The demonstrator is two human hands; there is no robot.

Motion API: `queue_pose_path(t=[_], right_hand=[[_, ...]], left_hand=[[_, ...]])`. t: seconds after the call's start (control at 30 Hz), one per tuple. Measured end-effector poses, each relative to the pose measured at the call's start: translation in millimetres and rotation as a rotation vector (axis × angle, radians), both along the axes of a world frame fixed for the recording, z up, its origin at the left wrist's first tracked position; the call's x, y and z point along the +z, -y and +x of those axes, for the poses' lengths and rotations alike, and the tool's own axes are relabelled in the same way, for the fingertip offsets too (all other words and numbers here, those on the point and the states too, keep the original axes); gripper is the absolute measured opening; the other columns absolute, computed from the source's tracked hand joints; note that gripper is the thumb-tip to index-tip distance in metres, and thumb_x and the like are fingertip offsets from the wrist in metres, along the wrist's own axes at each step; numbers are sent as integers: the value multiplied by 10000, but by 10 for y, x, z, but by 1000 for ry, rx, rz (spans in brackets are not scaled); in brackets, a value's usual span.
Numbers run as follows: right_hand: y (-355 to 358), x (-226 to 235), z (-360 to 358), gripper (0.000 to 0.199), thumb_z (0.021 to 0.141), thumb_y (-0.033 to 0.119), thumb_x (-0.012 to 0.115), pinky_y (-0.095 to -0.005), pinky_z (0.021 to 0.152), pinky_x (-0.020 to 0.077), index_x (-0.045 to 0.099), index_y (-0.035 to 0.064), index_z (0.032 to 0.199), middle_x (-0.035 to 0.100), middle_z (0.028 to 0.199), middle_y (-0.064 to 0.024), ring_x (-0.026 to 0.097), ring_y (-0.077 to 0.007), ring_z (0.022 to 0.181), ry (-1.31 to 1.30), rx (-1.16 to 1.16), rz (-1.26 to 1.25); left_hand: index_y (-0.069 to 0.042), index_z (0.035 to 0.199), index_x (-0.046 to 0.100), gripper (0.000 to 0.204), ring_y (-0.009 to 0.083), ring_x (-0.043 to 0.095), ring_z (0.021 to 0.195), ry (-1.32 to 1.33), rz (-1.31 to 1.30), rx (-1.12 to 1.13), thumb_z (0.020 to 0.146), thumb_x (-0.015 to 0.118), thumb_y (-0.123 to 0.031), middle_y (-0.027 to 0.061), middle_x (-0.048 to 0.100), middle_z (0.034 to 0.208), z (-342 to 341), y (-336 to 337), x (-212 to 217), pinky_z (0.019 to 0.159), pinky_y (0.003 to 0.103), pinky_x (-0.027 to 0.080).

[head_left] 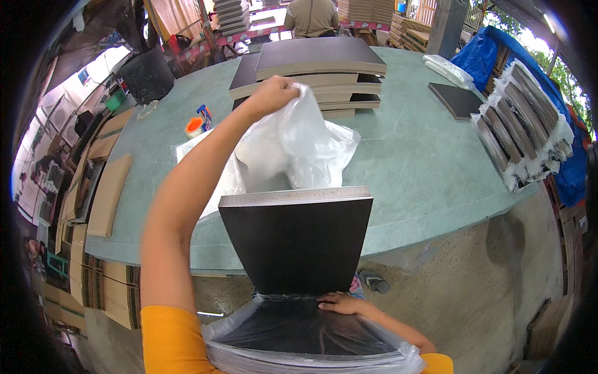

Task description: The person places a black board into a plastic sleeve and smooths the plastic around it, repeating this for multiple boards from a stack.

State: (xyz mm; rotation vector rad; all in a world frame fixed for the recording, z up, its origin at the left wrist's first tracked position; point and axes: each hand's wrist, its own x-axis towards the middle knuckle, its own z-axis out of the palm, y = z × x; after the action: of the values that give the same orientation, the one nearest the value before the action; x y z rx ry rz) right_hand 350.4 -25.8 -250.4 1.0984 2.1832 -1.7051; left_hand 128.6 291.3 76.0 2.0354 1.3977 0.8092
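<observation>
My left hand (274, 96) is raised over the table, its fingers closed on the edge of a translucent plastic bag (305, 140). The bag hangs open and crumpled behind a thick black panel stack (296, 243), which leans upright at the table's near edge. Closer to me is another black panel covered in clear plastic (293, 327). My right hand (341, 303) lies on that covered panel with its fingers stretched out, close to the foot of the bare stack. More white plastic sheeting (218, 184) is spread on the table under the bag.
Black panels (321, 59) are piled at the table's far side. A tape roll (195, 126) with orange lies left of the bag. Plastic-wrapped panels (523, 121) lean at the right beside a blue tarp (479, 56). Cardboard pieces (110, 193) stand left. A person (313, 17) sits beyond the table.
</observation>
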Motion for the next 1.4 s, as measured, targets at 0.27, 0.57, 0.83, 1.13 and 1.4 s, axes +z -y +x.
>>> queue_pose_path(t=[0.27,0.57,0.83,1.13,1.4], right_hand=[[-15,20,-31,599,838,550,315,-382,1009,209,446,103,1215,401,1265,-124,317,-301,1205,-6,16,40],[-193,650,106,418,828,395,495,-333,844,401,542,85,1105,547,1060,-136,512,-233,1000,-171,-119,149],[-127,2364,-435,247,732,221,593,-341,664,468,556,3,841,578,840,-131,575,-200,765,-761,-360,480],[-664,2214,147,571,753,343,597,-330,840,427,438,-43,1143,523,1092,-154,528,-217,971,-1112,-592,-621],[-627,2110,292,640,776,400,575,-334,892,382,386,-23,1218,479,1167,-156,482,-197,1049,-1083,-473,-521]], left_hand=[[-18,963,567,243,181,574,794,597,103,210,795,440,-140,90,601,858,-163,-35,475,691,360,452],[-18,834,561,128,189,569,691,710,365,107,777,523,-126,86,577,787,-809,1810,702,591,325,463],[15,996,545,303,291,584,768,-513,-219,-346,743,535,-151,199,591,848,-140,3237,-1557,681,373,447],[-3,850,595,316,115,568,680,429,-491,139,841,494,-303,42,602,759,-620,2650,-852,611,237,438],[45,926,559,460,119,532,723,431,-603,331,841,472,-399,74,579,830,-728,2596,-1244,659,233,417]])
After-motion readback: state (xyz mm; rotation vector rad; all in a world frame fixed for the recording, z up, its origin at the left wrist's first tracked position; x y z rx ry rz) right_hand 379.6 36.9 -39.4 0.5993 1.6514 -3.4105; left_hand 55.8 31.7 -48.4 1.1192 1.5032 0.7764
